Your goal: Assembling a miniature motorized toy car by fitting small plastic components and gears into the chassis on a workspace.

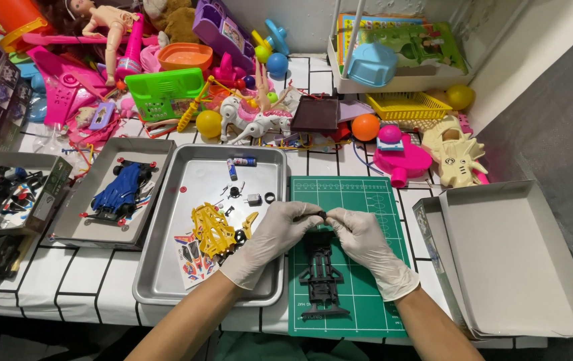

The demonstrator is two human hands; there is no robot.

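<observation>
A small black part (322, 215) sits at the centre of the frame, pinched between the fingertips of both gloved hands. The left hand (274, 235) is closed around its left end; the right hand (361, 242) is closed on its right end. Directly below them a black toy car chassis (320, 271) lies lengthwise on a green cutting mat (366, 200), in the lower centre of the frame.

Left of the mat, a metal tray (166, 267) holds a yellow car body (211, 229), a sticker sheet (189, 257), two small batteries (238, 164) and several loose small black parts.

Further left, a grey box lid (82, 220) holds a blue toy car (120, 190). At the left edge, another grey box (42, 200) holds mixed black and coloured pieces.

At the lower right an open cardboard box (520, 261) rests on the white tiled surface (59, 281).

Across the upper frame lies a heap of toys: a doll (106, 27), a green basket (166, 92), a yellow basket (410, 105), coloured balls and a white toy horse (256, 117).
</observation>
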